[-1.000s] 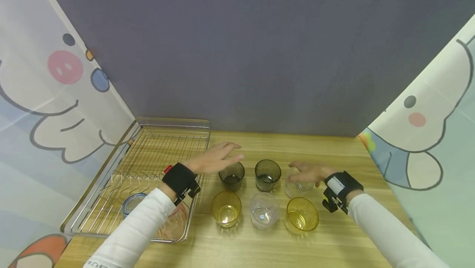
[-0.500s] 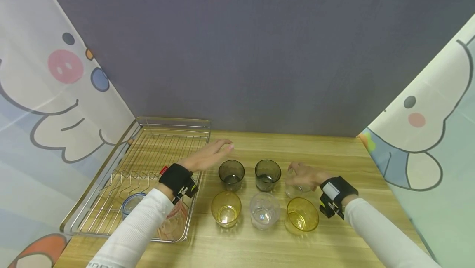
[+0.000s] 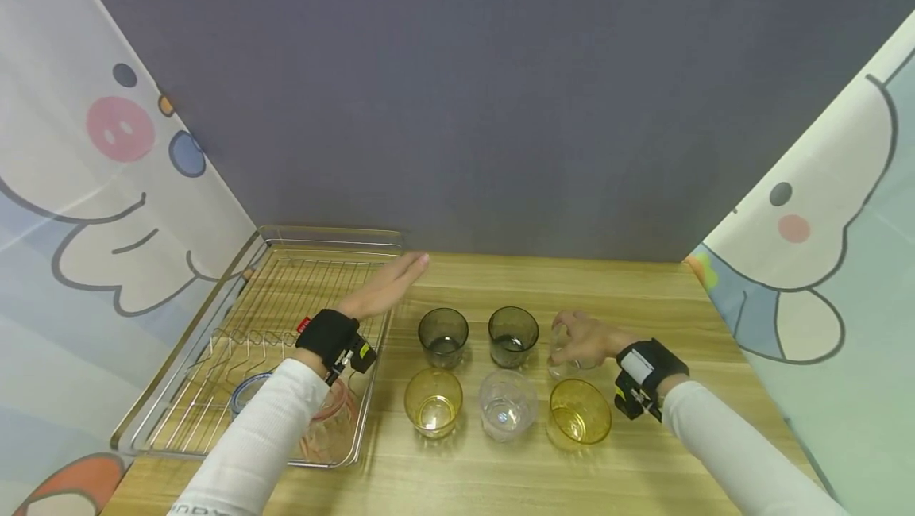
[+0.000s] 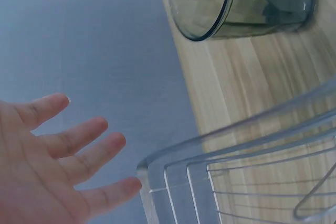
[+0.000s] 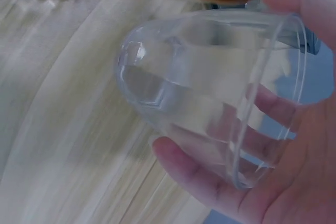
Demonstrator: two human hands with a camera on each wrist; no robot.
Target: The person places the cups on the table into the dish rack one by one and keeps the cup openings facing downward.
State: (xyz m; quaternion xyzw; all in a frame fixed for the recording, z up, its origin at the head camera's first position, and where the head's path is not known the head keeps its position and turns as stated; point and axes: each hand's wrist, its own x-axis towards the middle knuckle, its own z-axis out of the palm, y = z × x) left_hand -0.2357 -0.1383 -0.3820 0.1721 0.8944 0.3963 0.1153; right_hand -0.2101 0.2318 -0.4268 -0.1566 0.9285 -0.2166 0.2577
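Note:
My right hand [image 3: 586, 339] grips a clear glass [image 5: 194, 77] at the back right of the glasses. In the right wrist view the thumb lies at its rim and the fingers wrap its side. My left hand [image 3: 382, 290] holds nothing; its fingers are spread in the left wrist view, over the right edge of the wire dish rack [image 4: 197, 156]. Two smoky grey glasses, a left one [image 3: 443, 337] and a right one [image 3: 513, 336], stand between the hands. In front of them are a yellow glass [image 3: 434, 401], another clear glass [image 3: 507, 405] and a second yellow glass [image 3: 580, 413].
Inside the rack on the left are a blue-rimmed glass [image 3: 246, 390] and a pink-tinted glass [image 3: 334, 425], both partly behind the left forearm. Upright wire prongs [image 3: 246, 337] cross the rack. A grey panel [image 3: 465, 103] closes off the back of the wooden table [image 3: 457, 484].
My left hand has drawn back leftward from above the left grey glass to the rack's edge. The right hand has lowered slightly and closed round the clear glass.

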